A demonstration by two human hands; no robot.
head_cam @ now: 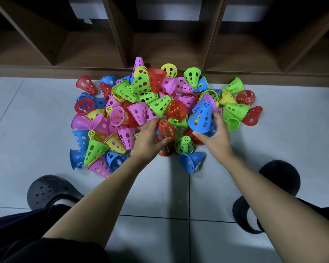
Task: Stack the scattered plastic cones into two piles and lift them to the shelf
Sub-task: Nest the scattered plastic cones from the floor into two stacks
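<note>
**A:** What are the fingers doing on the left?

**B:** The fingers point(152, 122) of the left hand point(149, 138) are curled round a red cone point(164, 130), with the thumb pressed on its near side. The cone's narrow end points towards the shelf.

**A:** And on the right?

**B:** The right hand point(217, 136) grips a blue cone point(201, 118) in the same way. The fingers wrap its right side and the thumb sits under its wide rim. Other colours show through its holes.

**A:** Where are the two cones?

**B:** Both are at the near edge of the heap, just apart from each other.

**A:** What lies around them?

**B:** A green cone point(184, 145) stands upright between the two hands. A second blue cone point(192, 161) lies on its side just nearer the person. The scattered cones point(141, 103) are red, pink, yellow, green and blue. They are jumbled on the grey tiled floor point(36, 120), and the far ones touch the foot of the shelf.

**A:** And the shelf?

**B:** The wooden shelf point(179, 54) runs along the floor's far edge, with its dark compartments open towards the person.

**A:** Anything closer?

**B:** A black clog point(47, 188) is near the floor's left edge, and another black clog point(279, 175) is on the right. Both bare forearms reach in between them.
</note>
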